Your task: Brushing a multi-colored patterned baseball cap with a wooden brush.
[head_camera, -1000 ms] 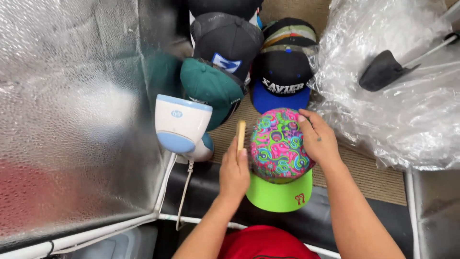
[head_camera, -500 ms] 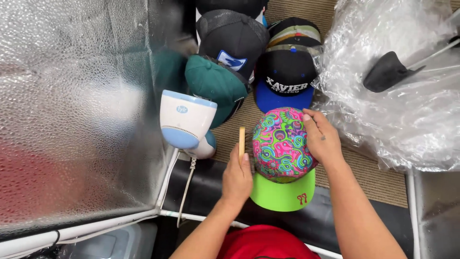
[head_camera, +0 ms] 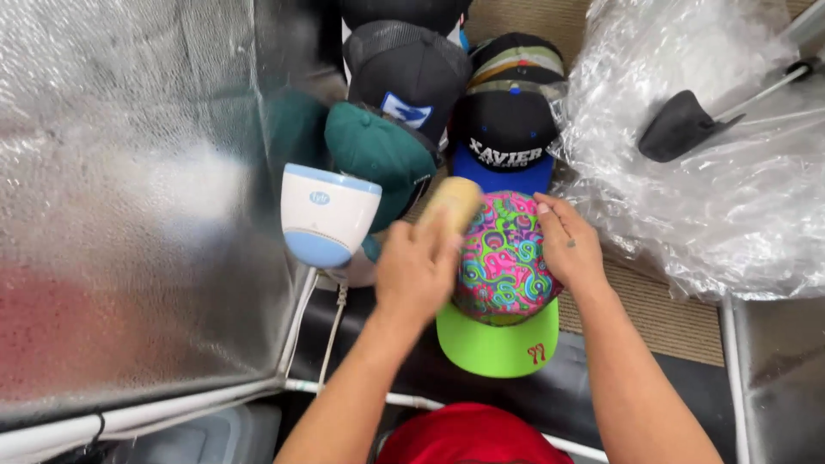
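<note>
Left hand (head_camera: 417, 275) curled round a tan wooden brush (head_camera: 451, 204), blurred, its end over the crown of a swirly pink/green cap (head_camera: 503, 258) w/ lime brim. Right hand (head_camera: 567, 245) spread flat on the cap's right side, fingers toward the top. Cap sits on a dark table (head_camera: 593, 395), just in front of a black cap w/ blue brim (head_camera: 503, 133); teal cap (head_camera: 378, 155) and white steamer (head_camera: 326, 215) to the left, clear plastic wrap (head_camera: 713, 189) right.

bare forearms, small mark on right hand (head_camera: 569, 243).
</note>
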